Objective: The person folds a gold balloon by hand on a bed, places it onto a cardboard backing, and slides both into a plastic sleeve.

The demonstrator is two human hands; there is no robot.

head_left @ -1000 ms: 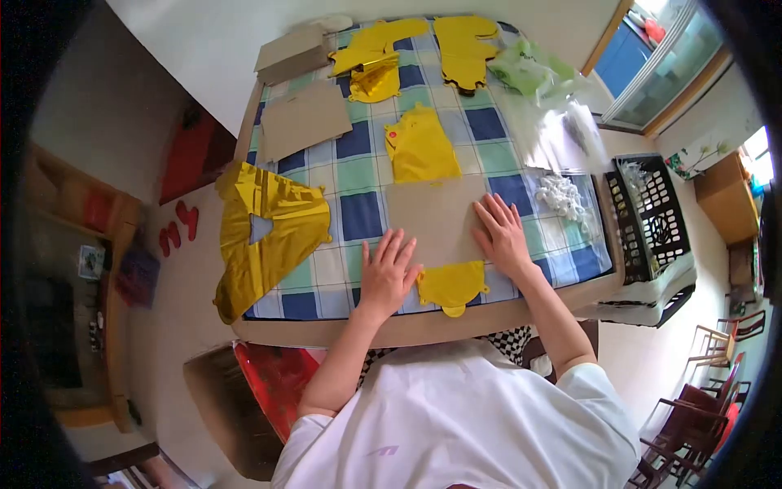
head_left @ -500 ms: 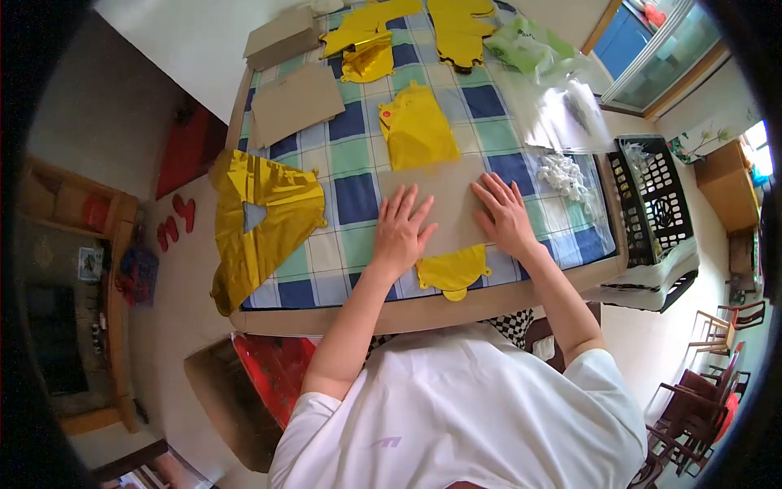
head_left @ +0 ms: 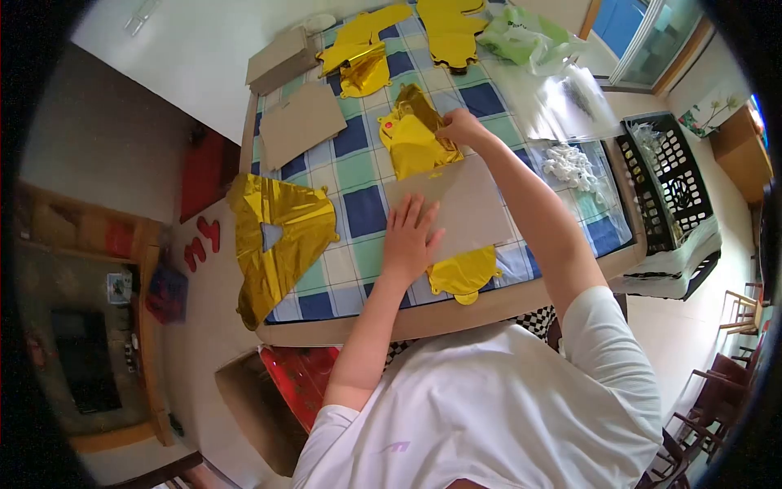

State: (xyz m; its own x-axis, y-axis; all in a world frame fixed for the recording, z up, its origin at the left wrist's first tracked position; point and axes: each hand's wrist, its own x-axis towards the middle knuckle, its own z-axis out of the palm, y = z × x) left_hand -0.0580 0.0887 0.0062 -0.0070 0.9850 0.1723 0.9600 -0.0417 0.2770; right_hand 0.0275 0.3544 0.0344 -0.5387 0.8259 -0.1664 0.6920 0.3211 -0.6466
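Observation:
A flat grey-brown card (head_left: 476, 208) lies on a gold foil piece (head_left: 411, 155), which sticks out beyond its far and near edges. My left hand (head_left: 411, 236) rests flat on the card's left part with the fingers spread. Beyond the card's far edge, my right hand (head_left: 462, 129) pinches the right side of the foil's far part, which is lifted and partly folded over. A red dot shows on this foil's left side.
Another gold foil piece (head_left: 285, 236) hangs over the table's left edge. Cards (head_left: 303, 124), a card stack (head_left: 281, 61), more gold foil (head_left: 452, 33), clear plastic bags (head_left: 566, 102) and white ties (head_left: 570, 167) lie around. A black basket (head_left: 668, 179) stands at the right.
My right hand has left the card, moved away from me and taken hold of the foil's far part, lifting it. My left hand stays on the card. The view has shifted slightly.

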